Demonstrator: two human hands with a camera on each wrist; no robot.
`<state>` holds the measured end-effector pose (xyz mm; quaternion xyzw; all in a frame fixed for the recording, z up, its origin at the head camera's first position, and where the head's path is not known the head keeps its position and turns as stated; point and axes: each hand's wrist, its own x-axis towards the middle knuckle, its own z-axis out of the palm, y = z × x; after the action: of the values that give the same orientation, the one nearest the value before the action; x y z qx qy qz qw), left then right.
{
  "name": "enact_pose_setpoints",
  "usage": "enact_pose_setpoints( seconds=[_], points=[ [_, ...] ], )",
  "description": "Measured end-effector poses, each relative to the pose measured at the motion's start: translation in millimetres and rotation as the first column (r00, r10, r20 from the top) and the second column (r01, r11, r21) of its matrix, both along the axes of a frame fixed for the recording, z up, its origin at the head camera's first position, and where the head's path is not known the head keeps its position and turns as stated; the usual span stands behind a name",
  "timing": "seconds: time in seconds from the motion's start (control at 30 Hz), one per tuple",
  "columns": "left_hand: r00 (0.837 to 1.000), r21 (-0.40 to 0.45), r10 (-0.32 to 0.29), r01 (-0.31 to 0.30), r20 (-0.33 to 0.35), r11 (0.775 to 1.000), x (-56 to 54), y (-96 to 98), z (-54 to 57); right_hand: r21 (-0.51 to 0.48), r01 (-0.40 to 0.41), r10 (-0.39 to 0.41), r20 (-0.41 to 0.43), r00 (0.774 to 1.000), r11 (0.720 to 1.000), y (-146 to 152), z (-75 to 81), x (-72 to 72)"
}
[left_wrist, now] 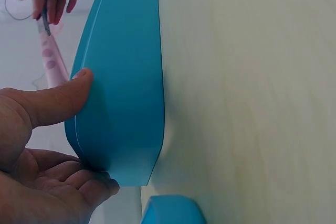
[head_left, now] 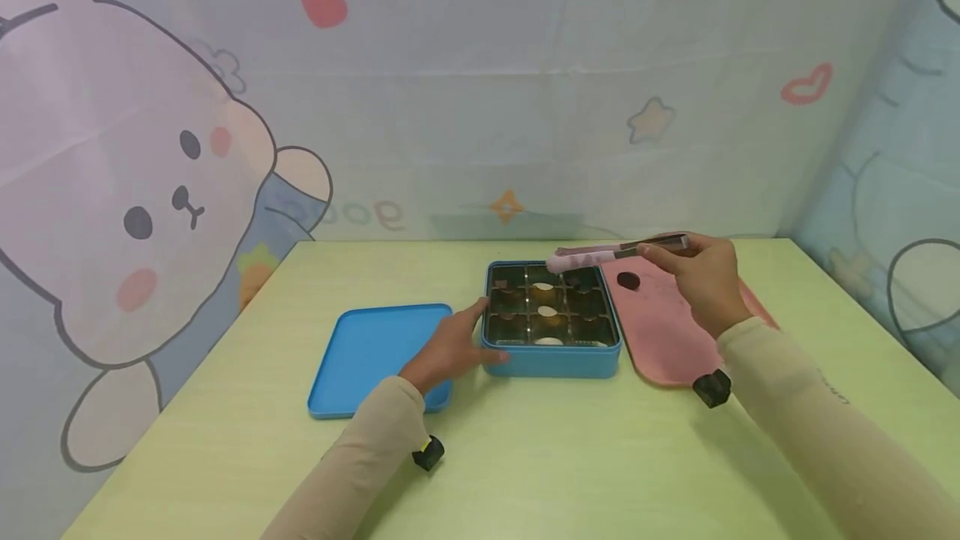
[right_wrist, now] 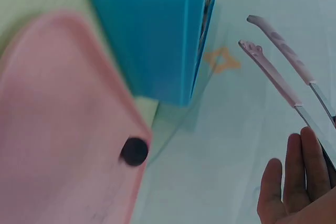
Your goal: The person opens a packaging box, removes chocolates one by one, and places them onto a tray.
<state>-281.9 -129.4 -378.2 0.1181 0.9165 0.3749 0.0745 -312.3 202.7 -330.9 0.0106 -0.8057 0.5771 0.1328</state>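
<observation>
A blue square box (head_left: 552, 362) stands on the table, its top showing a grid of compartments with dark brown and whitish pieces in them. At its near left corner my left hand (head_left: 453, 348) holds the box, thumb on the front wall and fingers around the left side. My right hand (head_left: 701, 277) grips a pair of tongs (head_left: 588, 260) with pink tips and dark metal arms. The tips hover over the back of the box, slightly apart in the right wrist view with nothing between them. A dark round piece (right_wrist: 135, 151) lies on the pink board (head_left: 667, 332) right of the box.
Left of the box, a blue lid (head_left: 375, 352) lies flat on the pale table (head_left: 555, 457), partly behind my left hand. A printed cloth backdrop (head_left: 480, 107) rises behind the table's far edge. The pink board extends beneath my right hand and wrist.
</observation>
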Motion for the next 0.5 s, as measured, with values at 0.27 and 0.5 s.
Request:
enact_pose_setpoints(
  seconds=[0.27,0.5],
  points=[
    [1.0,-0.027,0.001,-0.002,-0.014,1.0,-1.3,0.1,-1.2,0.111,-0.115,0.125,-0.086,0.988,0.987,-33.1,2.0,11.5],
    [1.0,-0.033,-0.005,0.005,-0.019,0.999,-2.3,-1.4,-2.4,0.219,-0.103,0.131,-0.12,0.984,0.97,-54.7,0.7,10.2]
  ],
)
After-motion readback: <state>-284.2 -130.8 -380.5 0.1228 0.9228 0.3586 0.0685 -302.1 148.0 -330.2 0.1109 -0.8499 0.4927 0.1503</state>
